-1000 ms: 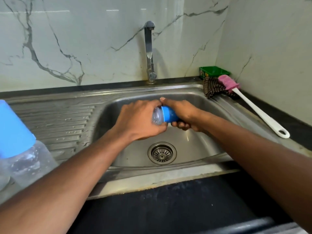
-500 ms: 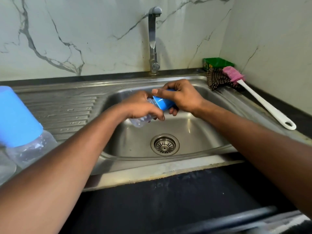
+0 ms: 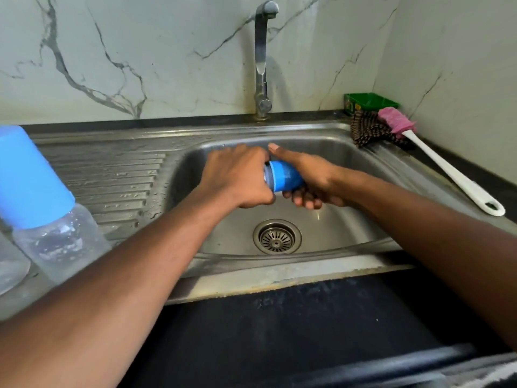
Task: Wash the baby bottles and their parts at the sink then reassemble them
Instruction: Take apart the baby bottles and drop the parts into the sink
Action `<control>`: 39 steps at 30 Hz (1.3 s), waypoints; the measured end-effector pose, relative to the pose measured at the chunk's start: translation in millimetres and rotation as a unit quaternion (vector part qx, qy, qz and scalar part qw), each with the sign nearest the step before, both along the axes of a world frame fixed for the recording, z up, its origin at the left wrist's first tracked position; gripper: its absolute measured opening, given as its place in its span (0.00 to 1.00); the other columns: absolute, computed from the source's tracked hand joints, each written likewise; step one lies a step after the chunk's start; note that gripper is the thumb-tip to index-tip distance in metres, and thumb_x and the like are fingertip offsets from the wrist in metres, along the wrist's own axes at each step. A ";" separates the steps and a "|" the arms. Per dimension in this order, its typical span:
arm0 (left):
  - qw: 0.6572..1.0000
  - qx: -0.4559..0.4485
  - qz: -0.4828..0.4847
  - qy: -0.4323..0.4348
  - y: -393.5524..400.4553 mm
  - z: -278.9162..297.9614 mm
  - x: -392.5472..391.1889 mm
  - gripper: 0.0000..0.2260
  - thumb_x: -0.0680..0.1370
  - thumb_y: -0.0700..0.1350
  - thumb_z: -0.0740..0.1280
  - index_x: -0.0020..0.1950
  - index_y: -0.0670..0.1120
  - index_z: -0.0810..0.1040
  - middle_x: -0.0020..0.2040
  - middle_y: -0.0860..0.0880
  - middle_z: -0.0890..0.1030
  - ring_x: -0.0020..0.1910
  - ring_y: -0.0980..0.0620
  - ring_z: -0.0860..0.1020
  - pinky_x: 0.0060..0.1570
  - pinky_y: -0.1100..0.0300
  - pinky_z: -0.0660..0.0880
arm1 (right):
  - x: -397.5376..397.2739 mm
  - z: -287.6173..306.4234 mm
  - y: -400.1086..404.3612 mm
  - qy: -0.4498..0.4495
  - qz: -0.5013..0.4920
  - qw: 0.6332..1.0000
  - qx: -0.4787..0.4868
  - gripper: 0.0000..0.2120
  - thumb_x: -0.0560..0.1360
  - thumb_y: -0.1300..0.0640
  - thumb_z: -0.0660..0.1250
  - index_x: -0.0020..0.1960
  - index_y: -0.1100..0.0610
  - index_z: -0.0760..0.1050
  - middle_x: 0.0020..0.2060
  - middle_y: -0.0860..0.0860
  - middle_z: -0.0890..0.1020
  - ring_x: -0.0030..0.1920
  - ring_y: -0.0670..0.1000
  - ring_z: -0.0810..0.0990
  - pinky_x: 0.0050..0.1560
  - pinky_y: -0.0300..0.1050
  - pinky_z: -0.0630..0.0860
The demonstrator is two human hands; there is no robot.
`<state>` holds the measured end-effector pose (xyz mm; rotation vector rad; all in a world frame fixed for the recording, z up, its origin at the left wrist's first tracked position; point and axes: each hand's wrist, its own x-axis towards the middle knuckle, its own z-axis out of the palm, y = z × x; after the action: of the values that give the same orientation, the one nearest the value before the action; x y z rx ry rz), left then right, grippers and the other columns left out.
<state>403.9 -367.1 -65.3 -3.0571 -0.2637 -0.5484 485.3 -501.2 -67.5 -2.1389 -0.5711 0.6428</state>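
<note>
Over the sink (image 3: 363, 152) basin, left hand (image 3: 237, 177) wraps the bottle body, almost wholly hidden, while right hand (image 3: 310, 177) grasps its blue cap (image 3: 284, 176); opposed grips suggest twisting, and any drips fall toward the drain (image 3: 277, 237). Count: one bottle in hand, one capped bottle (image 3: 42, 203) standing on the drainboard, a third clear part at frame edge, unidentifiable. One tap (image 3: 261, 60), dry; one brush (image 3: 436, 158).
</note>
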 end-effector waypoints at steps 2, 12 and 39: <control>0.999 0.001 0.011 -0.044 -3.4 9.9 2.6 0.22 0.66 0.58 0.74 0.58 0.56 0.77 0.49 0.51 0.80 0.44 0.49 0.73 0.43 0.57 0.64 | 3.6 4.7 -0.5 -0.006 -0.026 0.997 0.071 0.29 0.77 0.32 0.58 0.44 0.58 0.76 0.23 0.51 0.72 0.18 0.46 0.63 0.18 0.35 0.58; 0.932 -0.346 0.057 0.087 63.1 -6.8 -7.9 0.13 0.65 0.47 0.80 0.43 0.47 0.79 0.38 0.50 0.82 0.36 0.52 0.79 0.37 0.61 0.72 | 32.9 5.8 -18.3 -0.199 0.103 0.962 0.159 0.29 0.55 0.74 0.77 0.51 0.54 0.77 0.47 0.50 0.81 0.41 0.39 0.77 0.41 0.31 0.75; 0.642 -0.757 -0.117 -0.030 8.1 1.7 17.4 0.20 0.79 0.61 0.62 0.42 0.45 0.77 0.32 0.48 0.79 0.31 0.52 0.79 0.35 0.61 0.77 | -14.6 -7.8 17.5 0.028 0.121 0.966 0.227 0.20 0.69 0.62 0.77 0.58 0.61 0.76 0.47 0.59 0.84 0.46 0.58 0.83 0.52 0.56 0.83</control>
<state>421.3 -359.0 -63.6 -4.7945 -0.5482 -0.5916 470.7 -483.6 -75.3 -1.6324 -0.8659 0.6318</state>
